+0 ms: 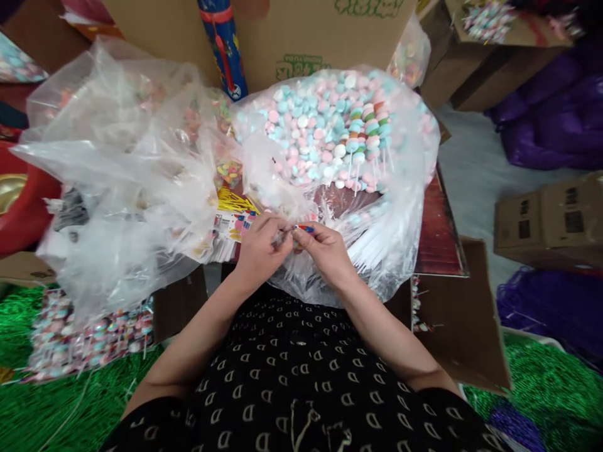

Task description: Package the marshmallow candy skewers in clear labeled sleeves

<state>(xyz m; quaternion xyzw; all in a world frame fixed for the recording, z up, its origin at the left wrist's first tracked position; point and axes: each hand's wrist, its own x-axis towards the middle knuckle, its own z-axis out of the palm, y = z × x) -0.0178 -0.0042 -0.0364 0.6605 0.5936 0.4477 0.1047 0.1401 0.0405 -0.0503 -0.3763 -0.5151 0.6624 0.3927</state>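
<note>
My left hand [264, 246] and my right hand [326, 247] meet fingertip to fingertip above the near edge of a clear plastic bag. Between the thumb and fingers of the right hand is a small blue-and-red piece [305, 228], mostly hidden. The left fingers are curled together, and what they pinch is covered. Just beyond lie many pink, blue and white marshmallows [311, 119] in the open bag [409, 188]. Several marshmallow skewers [370, 129] rest on top of them. White sticks [377, 248] lie to the right, printed cards [230, 225] to the left.
Yellow twist ties [235, 199] lie beyond the cards. Crumpled plastic bags [127, 163] with gummy candies fill the left side. A large carton [311, 37] stands at the back, a blue tube [223, 50] before it. An open box [461, 320] sits below right; finished skewers [94, 333] lie lower left.
</note>
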